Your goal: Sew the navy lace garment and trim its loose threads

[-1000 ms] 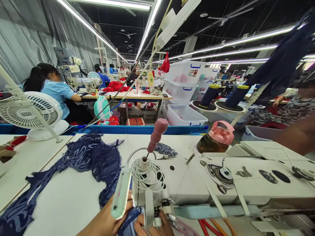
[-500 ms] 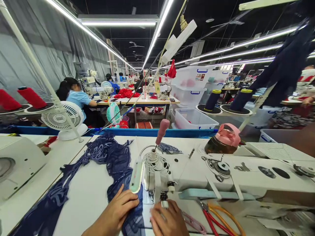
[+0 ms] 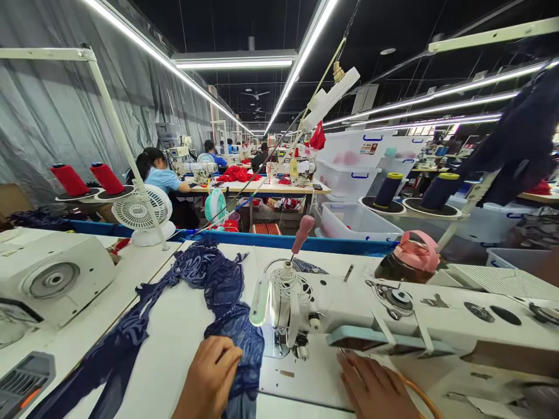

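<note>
A strip of navy lace fabric (image 3: 238, 331) runs over the white table to the left of the sewing machine's needle area. My left hand (image 3: 212, 372) is closed, its curled fingers gripping the fabric's left edge. Under the machine arm, my right hand (image 3: 375, 384) lies palm down with fingers stretched out, over the spot where the scissors and a pink tool lay. An orange scissor handle (image 3: 421, 396) peeks out beside it; the rest is hidden. The sewing machine head (image 3: 292, 314) has a pink-handled screwdriver (image 3: 301, 238) standing on top and a pale lamp (image 3: 259, 302) at its left.
More navy fabric (image 3: 109, 343) trails to the lower left. Another machine (image 3: 56, 279) stands at left, near a white fan (image 3: 146, 212). A pink-lidded jug (image 3: 410, 256) and navy thread cones (image 3: 388, 189) are behind my machine. A co-worker in light blue (image 3: 161, 177) sits farther back.
My right hand has moved right, from beside the needle to the tools under the machine arm. My left hand's fingers have curled in from lying spread on the fabric. The view has shifted left.
</note>
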{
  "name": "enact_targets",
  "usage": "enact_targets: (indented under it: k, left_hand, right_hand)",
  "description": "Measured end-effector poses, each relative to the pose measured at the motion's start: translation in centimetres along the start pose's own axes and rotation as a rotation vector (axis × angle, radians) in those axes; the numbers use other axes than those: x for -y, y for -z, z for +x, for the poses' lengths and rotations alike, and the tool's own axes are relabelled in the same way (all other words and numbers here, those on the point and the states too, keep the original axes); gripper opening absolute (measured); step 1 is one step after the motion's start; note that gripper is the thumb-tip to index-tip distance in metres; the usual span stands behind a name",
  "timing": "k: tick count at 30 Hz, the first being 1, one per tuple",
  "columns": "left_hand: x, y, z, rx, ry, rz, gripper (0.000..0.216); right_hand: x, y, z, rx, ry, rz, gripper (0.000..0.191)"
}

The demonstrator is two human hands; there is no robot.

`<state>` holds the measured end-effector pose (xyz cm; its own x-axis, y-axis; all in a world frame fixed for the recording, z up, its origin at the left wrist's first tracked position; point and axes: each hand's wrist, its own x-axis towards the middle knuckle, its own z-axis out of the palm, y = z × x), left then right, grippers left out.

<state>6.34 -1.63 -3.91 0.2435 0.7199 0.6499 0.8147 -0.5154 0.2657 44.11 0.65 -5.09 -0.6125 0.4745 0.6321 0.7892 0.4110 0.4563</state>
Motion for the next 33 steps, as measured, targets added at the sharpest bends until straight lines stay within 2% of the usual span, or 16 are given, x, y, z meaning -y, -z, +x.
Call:
enact_targets:
  k: [2,4,8,11,15,19,21,23,25,28,30,33]
  left_hand:
    - [-1.2,-0.6,0.4,0.079,-0.012,-0.08,0.016]
    - [-1.8,-1.3,1.0,0.161,0.037,-0.146,0.019]
    - [-1.7,-2.9,2.4,0.322,0.054,-0.208,0.028]
    - [-1.2,-3.7,2.8,0.341,0.045,-0.205,0.032]
    - [-0.6,-4.6,2.2,0.321,0.035,-0.201,0.024]
    - [-0.1,-5.4,1.6,0.274,0.038,-0.228,0.024]
    - [0.1,-5.6,1.4,0.262,0.035,-0.256,0.023]
    - [0.1,-5.6,1.3,0.261,0.023,-0.284,0.022]
    - [0.1,-5.6,1.1,0.262,0.007,-0.3,0.022]
    - [0.0,-5.6,1.0,0.255,-0.017,-0.3,0.023]
    - [0.0,-5.6,0.9,0.244,-0.036,-0.289,0.024]
    - [0.0,-5.7,0.8,0.222,-0.062,-0.26,0.024]
  right_hand:
    - [-0.5,0.3,-1.0,-0.023,-0.008,-0.01,0.034]
    - [-0.8,0.4,-1.7,-0.004,-0.007,0.024,0.03]
    - [0.0,-0.3,-2.0,-0.003,-0.067,0.033,0.033]
    - [0.9,-0.9,-1.9,0.022,-0.131,0.006,0.035]
    - [1.6,-1.0,-2.2,0.117,-0.16,-0.082,0.05]
    - [2.7,-0.3,-1.8,0.2,-0.181,-0.073,0.049]
    - [3.8,0.0,-1.0,0.177,-0.187,0.056,0.055]
    - [5.4,0.2,0.3,0.196,-0.224,0.292,0.063]
    - [7.1,0.2,2.1,0.302,-0.321,0.63,0.061]
    - [9.4,0.1,5.2,0.482,-0.475,1.062,0.042]
    - [10.4,-0.1,6.7,0.557,-0.494,1.147,0.033]
    - [11.2,-0.2,7.6,0.608,-0.467,1.103,0.028]
